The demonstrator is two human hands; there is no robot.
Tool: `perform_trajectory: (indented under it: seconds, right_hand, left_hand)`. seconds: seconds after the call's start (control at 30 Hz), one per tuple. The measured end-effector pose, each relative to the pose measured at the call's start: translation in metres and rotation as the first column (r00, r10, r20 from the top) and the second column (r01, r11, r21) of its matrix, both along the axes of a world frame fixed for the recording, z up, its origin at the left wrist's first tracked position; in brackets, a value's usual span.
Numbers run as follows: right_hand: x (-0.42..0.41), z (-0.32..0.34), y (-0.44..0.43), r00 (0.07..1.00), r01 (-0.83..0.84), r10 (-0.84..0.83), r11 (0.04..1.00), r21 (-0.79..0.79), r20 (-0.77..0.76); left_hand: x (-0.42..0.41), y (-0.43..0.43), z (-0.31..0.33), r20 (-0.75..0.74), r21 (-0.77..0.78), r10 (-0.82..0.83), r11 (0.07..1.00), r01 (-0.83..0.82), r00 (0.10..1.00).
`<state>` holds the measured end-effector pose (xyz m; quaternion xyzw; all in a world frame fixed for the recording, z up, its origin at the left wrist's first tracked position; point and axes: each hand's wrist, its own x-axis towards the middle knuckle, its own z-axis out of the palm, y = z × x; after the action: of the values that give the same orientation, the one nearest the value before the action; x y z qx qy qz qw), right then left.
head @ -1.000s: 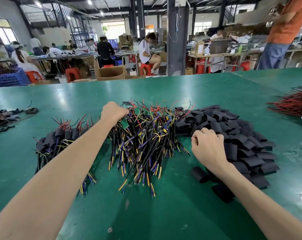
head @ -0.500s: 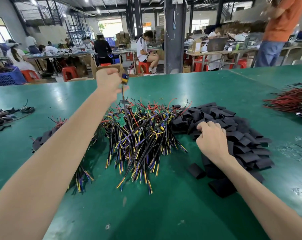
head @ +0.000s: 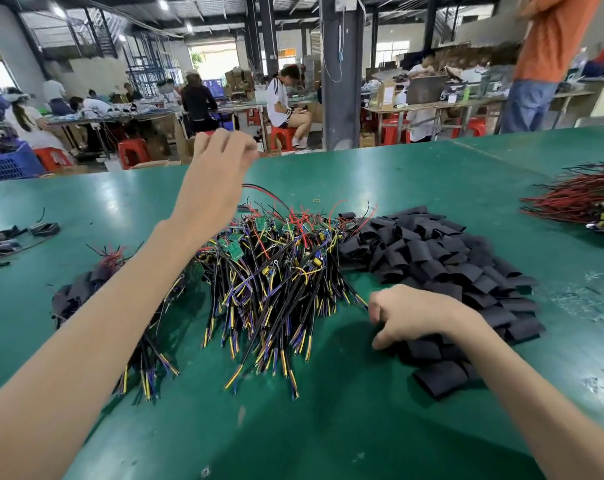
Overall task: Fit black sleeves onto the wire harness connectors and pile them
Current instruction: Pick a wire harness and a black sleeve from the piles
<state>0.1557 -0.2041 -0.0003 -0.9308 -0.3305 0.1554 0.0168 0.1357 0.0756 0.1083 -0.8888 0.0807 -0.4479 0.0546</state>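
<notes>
The step in hand seems to be picking up the two parts for one more fitting. The left hand (head: 217,168) is raised above the far side of the harness pile (head: 276,271), which lies in the middle of the green table (head: 328,427). Its fingers are curled together as in a pinch, but the hand is blurred and I cannot tell if a wire is between them. The right hand (head: 418,317) rests at the near right corner of the harness pile, on the edge of the black sleeves (head: 442,258), with its fingers curled downward. Whether it grips a sleeve is hidden under the palm. As I judge, the next move calls for bringing both hands together in front of the harness pile, opening a flat sleeve a little and pushing a connector end into it. The piece then goes on the sleeved pile (head: 82,292), left of the harness pile and partly covered by the left forearm. By count there are two hands and three task heaps: one of bare harnesses, one of sleeves touching it on the right, one of finished pieces. The single pieces are too many and too tangled to count. The finished heap looks the smallest, so much work is left. Further right of the harness pile lies one bundle of red wires (head: 577,199) — further left, some dark parts (head: 2,240)
</notes>
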Motion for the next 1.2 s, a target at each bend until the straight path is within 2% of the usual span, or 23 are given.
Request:
perform_trajectory:
  seconds: [0.07,0.13,0.2,0.3,0.37,0.43,0.5,0.63,0.7,0.77,0.93,1.07,1.2]
  right_hand:
    - [0.000,-0.001,0.000,1.000,-0.007,0.006,0.998,0.060,0.029]
    - [0.002,-0.005,0.001,0.998,-0.028,0.021,0.991,0.131,0.058]
    - [0.003,-0.009,0.003,0.997,0.000,-0.020,0.963,0.268,0.072]
    - [0.000,-0.009,0.008,0.997,0.072,-0.070,0.835,0.545,-0.025]
    - [-0.002,-0.010,0.013,0.996,0.065,-0.087,0.770,0.634,0.003]
    - [-0.001,-0.015,0.016,0.993,0.040,-0.104,0.778,0.627,0.065]
    - [-0.001,-0.019,0.018,0.993,0.044,-0.102,0.797,0.603,0.063]
    - [-0.001,-0.024,0.020,0.998,0.033,-0.060,0.810,0.585,0.028]
    - [-0.005,-0.025,0.023,0.998,0.053,-0.030,0.791,0.609,-0.048]
    - [-0.006,-0.025,0.024,0.996,0.067,-0.019,0.772,0.632,-0.082]
    - [-0.004,-0.025,0.022,0.999,0.002,-0.023,0.758,0.652,0.023]
    - [-0.002,-0.028,0.023,1.000,0.024,-0.030,0.728,0.685,-0.004]
    - [-0.002,-0.028,0.026,0.997,0.069,-0.023,0.645,0.761,-0.071]
  left_hand:
    - [-0.003,-0.004,-0.003,-0.057,0.052,-0.037,0.998,0.040,0.998]
    - [-0.007,-0.008,-0.016,-0.208,-0.031,-0.108,0.994,0.104,0.972]
    - [-0.015,-0.008,-0.037,-0.399,-0.170,-0.160,0.981,0.098,0.903]
    - [-0.028,-0.007,-0.065,-0.511,-0.288,-0.185,0.957,0.036,0.840]
    - [-0.035,-0.009,-0.075,-0.483,-0.299,-0.181,0.954,0.033,0.857]
    - [-0.041,-0.017,-0.082,-0.376,-0.312,-0.171,0.949,0.049,0.911]
    - [-0.050,-0.028,-0.086,-0.261,-0.344,-0.118,0.939,0.022,0.958]
    - [-0.066,-0.045,-0.095,-0.131,-0.310,-0.034,0.951,-0.008,0.991]
    - [-0.069,-0.048,-0.100,-0.150,-0.331,-0.050,0.944,-0.003,0.987]
    - [-0.071,-0.049,-0.106,-0.188,-0.426,-0.094,0.905,0.005,0.978]
    - [-0.073,-0.048,-0.113,-0.135,-0.664,-0.209,0.744,0.069,0.969]
    - [-0.075,-0.052,-0.118,-0.123,-0.711,-0.256,0.696,0.095,0.959]
    - [-0.074,-0.056,-0.119,-0.119,-0.739,-0.310,0.662,0.124,0.943]
